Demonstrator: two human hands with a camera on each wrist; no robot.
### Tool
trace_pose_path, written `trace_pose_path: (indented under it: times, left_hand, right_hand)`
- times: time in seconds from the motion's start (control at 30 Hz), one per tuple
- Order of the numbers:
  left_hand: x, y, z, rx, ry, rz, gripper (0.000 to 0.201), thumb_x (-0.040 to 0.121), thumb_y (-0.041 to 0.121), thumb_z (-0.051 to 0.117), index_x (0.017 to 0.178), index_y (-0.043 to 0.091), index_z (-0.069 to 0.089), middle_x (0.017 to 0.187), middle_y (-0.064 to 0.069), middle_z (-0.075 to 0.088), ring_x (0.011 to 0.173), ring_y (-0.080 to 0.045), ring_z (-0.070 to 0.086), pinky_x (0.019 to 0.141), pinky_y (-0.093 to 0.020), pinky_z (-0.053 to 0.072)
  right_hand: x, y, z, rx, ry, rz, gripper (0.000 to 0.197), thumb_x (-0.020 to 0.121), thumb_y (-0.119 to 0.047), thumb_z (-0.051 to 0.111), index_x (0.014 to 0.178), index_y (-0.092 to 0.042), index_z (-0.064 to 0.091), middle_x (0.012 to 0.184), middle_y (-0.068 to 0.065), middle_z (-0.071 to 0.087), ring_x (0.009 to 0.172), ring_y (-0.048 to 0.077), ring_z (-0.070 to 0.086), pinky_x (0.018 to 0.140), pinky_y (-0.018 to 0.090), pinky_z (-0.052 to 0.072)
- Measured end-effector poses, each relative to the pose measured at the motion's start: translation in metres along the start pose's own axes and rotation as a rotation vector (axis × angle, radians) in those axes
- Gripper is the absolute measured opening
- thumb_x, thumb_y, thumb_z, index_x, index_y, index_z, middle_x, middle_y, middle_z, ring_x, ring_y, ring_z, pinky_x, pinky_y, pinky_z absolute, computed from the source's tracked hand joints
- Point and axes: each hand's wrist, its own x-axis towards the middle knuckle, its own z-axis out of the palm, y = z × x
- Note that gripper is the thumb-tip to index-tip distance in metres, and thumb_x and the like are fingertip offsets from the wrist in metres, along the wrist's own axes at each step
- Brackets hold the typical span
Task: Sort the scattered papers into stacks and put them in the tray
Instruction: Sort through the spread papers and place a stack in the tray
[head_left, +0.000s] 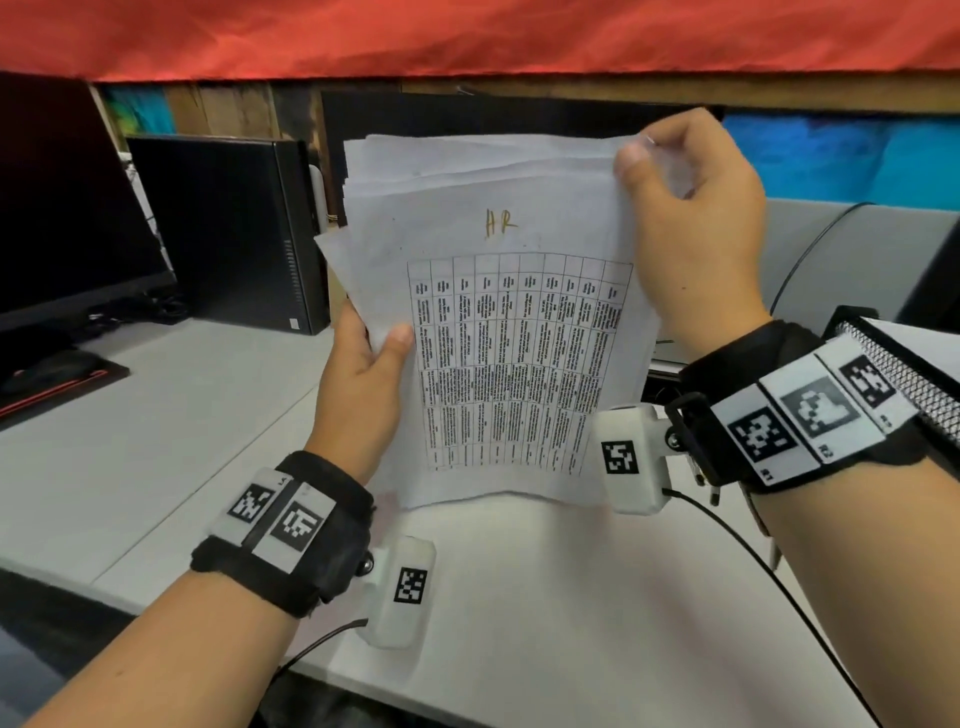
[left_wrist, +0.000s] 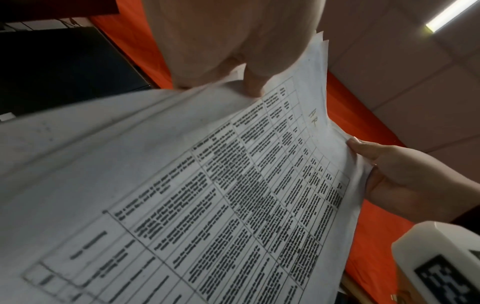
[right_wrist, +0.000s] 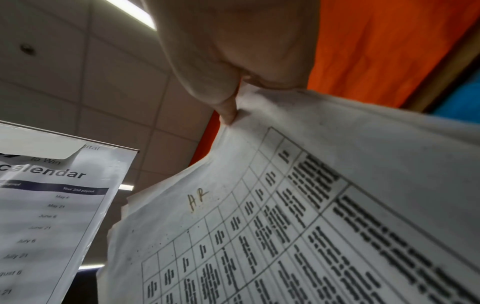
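I hold a stack of white papers (head_left: 498, 332) upright above the desk; the front sheet has a printed table and a handwritten "HR" at its top. My left hand (head_left: 374, 353) grips the stack's left edge, thumb on the front. My right hand (head_left: 675, 176) pinches the top right corner between thumb and fingers. The same papers (left_wrist: 207, 195) fill the left wrist view, with my left hand (left_wrist: 249, 82) at their far edge. In the right wrist view my right hand (right_wrist: 233, 98) pinches the papers (right_wrist: 285, 226). A black mesh tray (head_left: 904, 374) sits at the right edge, partly hidden by my right wrist.
A white desk (head_left: 156, 441) lies below. A dark monitor (head_left: 67, 218) and a black computer case (head_left: 228, 228) stand at the back left, with a mouse (head_left: 52, 371) on a pad. A calendar sheet (right_wrist: 52, 205) hangs at the left of the right wrist view. A black cable (head_left: 779, 597) runs across the desk.
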Motion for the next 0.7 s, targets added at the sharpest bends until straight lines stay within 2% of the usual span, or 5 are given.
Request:
trace_pose_path:
  times: [0.23,0.4,0.5,0.6,0.7]
  left_hand:
    - [-0.008,-0.02,0.005,-0.009,-0.021,-0.161,0.025,0.097,0.026,0.051,0.121,0.034,0.052,0.118,0.016,0.063,0.112,-0.005,0.059,0.102,-0.038,0.044]
    - [0.001,-0.017,0.011,-0.061,0.023,-0.201,0.021,0.097,0.025,0.052,0.117,0.032,0.055,0.114,0.014,0.065,0.107,-0.004,0.06,0.096,-0.031,0.046]
    - [0.003,-0.015,0.008,-0.11,0.077,-0.202,0.018,0.097,0.022,0.051,0.11,0.033,0.057,0.105,0.017,0.066,0.097,0.002,0.062,0.08,-0.018,0.047]
    - [0.001,-0.007,0.007,-0.139,0.064,-0.193,0.02,0.098,0.019,0.05,0.114,0.029,0.057,0.102,0.019,0.067,0.088,0.01,0.064,0.068,-0.007,0.047]
    - [-0.002,-0.003,0.009,-0.155,0.027,-0.195,0.024,0.098,0.019,0.048,0.122,0.023,0.054,0.103,0.021,0.065,0.085,0.014,0.063,0.064,-0.003,0.046]
  right_hand:
    - [-0.008,0.019,0.002,-0.008,-0.004,0.112,0.007,0.094,-0.025,0.051,0.087,-0.023,0.051,0.074,-0.02,0.048,0.068,-0.019,0.044,0.063,-0.001,0.032]
    - [-0.011,0.014,0.007,0.012,-0.145,0.178,0.039,0.089,-0.028,0.061,0.123,-0.027,0.041,0.114,-0.016,0.048,0.092,-0.007,0.05,0.072,-0.005,0.035]
    - [-0.022,0.028,0.005,0.202,-0.099,0.243,0.071,0.082,-0.016,0.068,0.14,-0.025,0.028,0.119,-0.004,0.055,0.104,0.009,0.059,0.091,0.018,0.048]
    - [-0.044,0.048,0.006,0.273,-0.232,0.44,0.047,0.088,-0.021,0.065,0.131,-0.019,0.046,0.115,-0.005,0.063,0.102,0.007,0.063,0.09,0.029,0.053]
    - [-0.076,0.062,0.011,0.205,-0.298,0.526,0.032,0.095,-0.027,0.054,0.127,-0.023,0.053,0.109,-0.015,0.062,0.1,0.0,0.059,0.083,0.021,0.047]
